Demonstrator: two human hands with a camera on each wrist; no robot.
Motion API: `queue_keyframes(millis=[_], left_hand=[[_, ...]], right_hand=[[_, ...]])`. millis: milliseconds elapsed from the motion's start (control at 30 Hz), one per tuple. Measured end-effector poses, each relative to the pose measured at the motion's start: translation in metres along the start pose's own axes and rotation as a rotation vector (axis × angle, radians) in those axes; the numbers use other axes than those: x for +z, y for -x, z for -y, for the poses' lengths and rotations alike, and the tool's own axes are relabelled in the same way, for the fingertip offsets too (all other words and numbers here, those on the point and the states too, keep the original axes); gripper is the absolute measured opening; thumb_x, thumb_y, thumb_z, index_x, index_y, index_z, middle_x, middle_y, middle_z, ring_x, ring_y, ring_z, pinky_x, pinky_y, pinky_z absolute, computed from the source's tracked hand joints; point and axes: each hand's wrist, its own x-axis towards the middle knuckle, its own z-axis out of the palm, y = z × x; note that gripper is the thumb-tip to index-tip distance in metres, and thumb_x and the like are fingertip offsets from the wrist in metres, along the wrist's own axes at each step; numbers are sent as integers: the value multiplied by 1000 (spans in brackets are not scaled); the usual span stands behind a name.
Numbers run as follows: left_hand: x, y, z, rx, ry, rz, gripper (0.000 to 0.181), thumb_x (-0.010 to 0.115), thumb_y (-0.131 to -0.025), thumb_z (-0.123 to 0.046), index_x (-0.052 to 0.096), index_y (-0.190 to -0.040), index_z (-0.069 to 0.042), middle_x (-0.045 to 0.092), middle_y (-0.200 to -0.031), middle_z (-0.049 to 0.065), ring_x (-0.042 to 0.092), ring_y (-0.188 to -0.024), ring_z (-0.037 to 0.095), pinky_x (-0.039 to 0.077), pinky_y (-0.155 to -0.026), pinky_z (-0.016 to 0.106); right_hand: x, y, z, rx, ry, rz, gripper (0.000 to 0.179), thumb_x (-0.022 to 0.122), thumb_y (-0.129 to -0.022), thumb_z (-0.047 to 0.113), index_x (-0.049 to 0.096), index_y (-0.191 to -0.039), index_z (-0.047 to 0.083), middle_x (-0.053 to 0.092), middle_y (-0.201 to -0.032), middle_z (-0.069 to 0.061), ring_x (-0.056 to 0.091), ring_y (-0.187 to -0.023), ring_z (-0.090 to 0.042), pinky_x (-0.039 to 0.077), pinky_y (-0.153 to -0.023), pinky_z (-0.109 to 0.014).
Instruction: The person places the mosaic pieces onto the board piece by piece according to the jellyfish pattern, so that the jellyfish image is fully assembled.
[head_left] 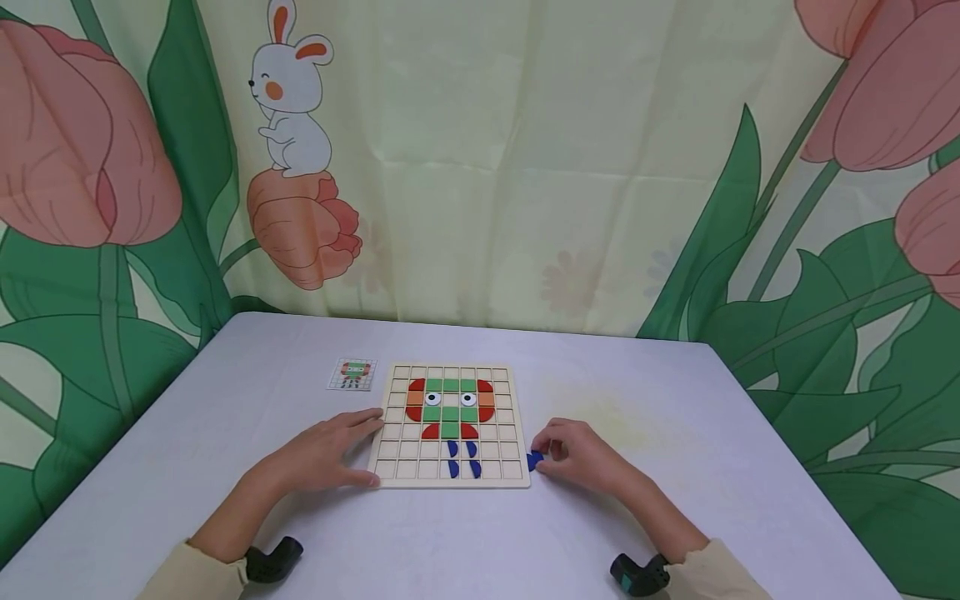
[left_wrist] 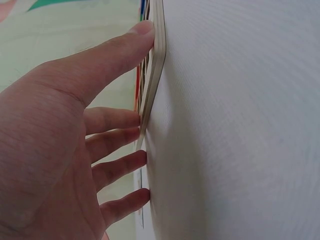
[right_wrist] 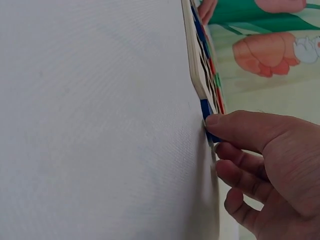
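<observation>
A pale wooden grid board (head_left: 502, 461) lies flat on the table. Green, red and orange tiles with two round eye tiles form a figure on it, and several blue half-round tiles (head_left: 453, 468) sit below. My left hand (head_left: 322, 454) rests along the board's left side, thumb at the near corner and fingers spread loosely; its thumb (left_wrist: 112, 62) touches the rim in the left wrist view. Just off the board's right edge, my right hand (head_left: 585, 457) pinches a blue tile (head_left: 534, 460) between thumb and fingers. In the right wrist view this blue tile (right_wrist: 205, 110) shows close by the board's corner.
A small picture card (head_left: 352, 374) showing a similar figure lies behind the board on the left. White cloth covers the table (head_left: 450, 542). Behind it hangs a curtain (head_left: 480, 167) printed with tulips and a rabbit. Black wrist cameras sit at both cuffs.
</observation>
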Motion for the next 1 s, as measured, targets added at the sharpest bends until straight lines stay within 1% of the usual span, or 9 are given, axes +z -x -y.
queue_keyframes(millis=[133, 200, 367, 567, 800, 1000], left_hand=[[0, 0, 0, 1, 0, -1, 88, 77, -72, -57, 49, -142, -10, 40, -153, 6, 39, -139, 34, 38, -106, 58], [0, 0, 0, 0, 0, -1, 88, 77, -72, -57, 49, -142, -10, 40, -153, 6, 39, -139, 34, 38, -107, 58], [0, -1, 0, -2, -3, -3, 88, 77, -73, -56, 48, -142, -10, 40, -153, 7, 38, -140, 34, 37, -107, 58], [1, -1, 0, -14, -4, -4, 88, 77, -72, -56, 49, -142, -10, 40, -153, 7, 39, -139, 34, 38, -106, 59], [1, -1, -1, -15, -2, -4, 88, 77, -72, -56, 49, -142, -11, 40, -153, 5, 39, -139, 34, 38, -106, 58], [0, 0, -2, -18, 0, 0, 89, 78, -71, -57, 49, -142, -11, 39, -153, 5, 38, -139, 34, 38, -107, 58]], right_hand=[[-3, 0, 1, -16, -2, -12, 16, 79, -79, 14, 73, -94, 17, 60, -83, 8, 54, -78, -11, 49, -63, -16], [-4, -1, 2, -43, -11, -17, 15, 78, -80, 13, 72, -94, 16, 61, -85, 7, 54, -78, -11, 49, -64, -17], [-2, -7, 8, -96, -47, -8, 17, 79, -80, 17, 72, -95, 14, 63, -87, 5, 55, -78, -11, 49, -64, -17], [8, -19, 21, -116, -65, 12, 18, 79, -81, 22, 72, -96, 15, 62, -87, 6, 55, -78, -11, 48, -64, -17], [22, -32, 40, -134, -85, 37, 16, 77, -82, 23, 72, -97, 17, 63, -87, 6, 55, -81, -11, 49, -67, -17], [32, -44, 56, -185, -81, 55, 18, 77, -83, 25, 72, -98, 16, 63, -87, 5, 55, -80, -10, 48, -66, -17]])
